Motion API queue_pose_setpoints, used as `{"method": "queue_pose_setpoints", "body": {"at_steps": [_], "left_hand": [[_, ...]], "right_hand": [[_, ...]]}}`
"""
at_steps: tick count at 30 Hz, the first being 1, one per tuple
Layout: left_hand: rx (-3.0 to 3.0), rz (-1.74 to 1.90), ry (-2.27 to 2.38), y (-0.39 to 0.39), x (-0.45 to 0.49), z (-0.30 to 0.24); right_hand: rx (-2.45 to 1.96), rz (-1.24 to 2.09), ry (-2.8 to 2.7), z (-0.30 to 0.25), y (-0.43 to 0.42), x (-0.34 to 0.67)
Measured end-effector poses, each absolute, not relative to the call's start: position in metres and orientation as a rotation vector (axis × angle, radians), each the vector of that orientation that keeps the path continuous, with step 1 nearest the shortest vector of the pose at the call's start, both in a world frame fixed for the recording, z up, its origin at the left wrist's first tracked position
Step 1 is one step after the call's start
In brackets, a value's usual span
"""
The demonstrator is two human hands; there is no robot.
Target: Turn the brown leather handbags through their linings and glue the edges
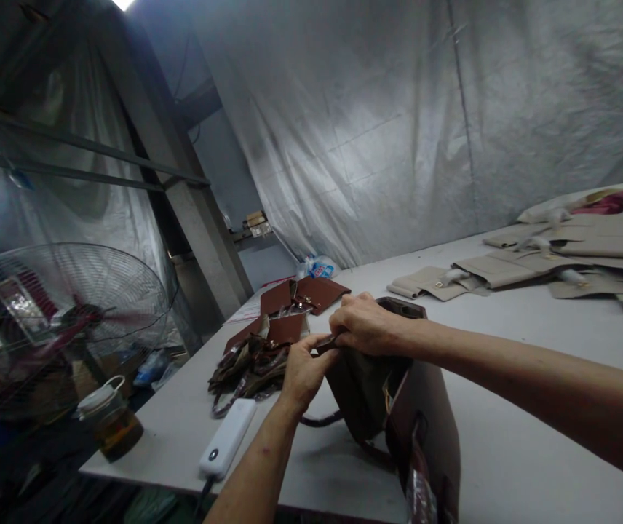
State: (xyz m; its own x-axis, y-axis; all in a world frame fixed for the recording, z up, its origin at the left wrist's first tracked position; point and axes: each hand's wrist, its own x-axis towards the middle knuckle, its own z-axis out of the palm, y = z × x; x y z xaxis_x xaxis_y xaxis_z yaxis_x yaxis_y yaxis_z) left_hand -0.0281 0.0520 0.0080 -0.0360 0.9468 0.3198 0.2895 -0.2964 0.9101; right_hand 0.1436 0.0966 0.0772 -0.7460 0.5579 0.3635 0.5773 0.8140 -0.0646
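Note:
A dark brown handbag (426,429) stands on the white table in front of me, its olive-coloured inside partly showing. My left hand (307,367) pinches the bag's upper edge at its left corner. Close beside it, my right hand (366,324) is closed on the same edge, its fingertips bent over the rim. A dark handle loops out onto the table to the left of the bag. Another strap, wrapped in clear plastic, hangs on the near side. What lies under my right fingers is hidden.
Brown bag pieces with plastic-wrapped straps (260,364) lie at the left of the table (513,407). Nearer are a white power bank (228,437) with a cable and a lidded jar of brown liquid (109,422). Beige bag parts (513,266) are piled back right. A large fan (79,313) stands left.

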Motion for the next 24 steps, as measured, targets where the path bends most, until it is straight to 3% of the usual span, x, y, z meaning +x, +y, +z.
{"method": "queue_pose_setpoints", "body": {"at_steps": [24], "left_hand": [[1.65, 1.399, 1.336, 0.049, -0.022, 0.004]], "right_hand": [[-0.953, -0.364, -2.672, 0.07, 0.096, 0.136]]}}
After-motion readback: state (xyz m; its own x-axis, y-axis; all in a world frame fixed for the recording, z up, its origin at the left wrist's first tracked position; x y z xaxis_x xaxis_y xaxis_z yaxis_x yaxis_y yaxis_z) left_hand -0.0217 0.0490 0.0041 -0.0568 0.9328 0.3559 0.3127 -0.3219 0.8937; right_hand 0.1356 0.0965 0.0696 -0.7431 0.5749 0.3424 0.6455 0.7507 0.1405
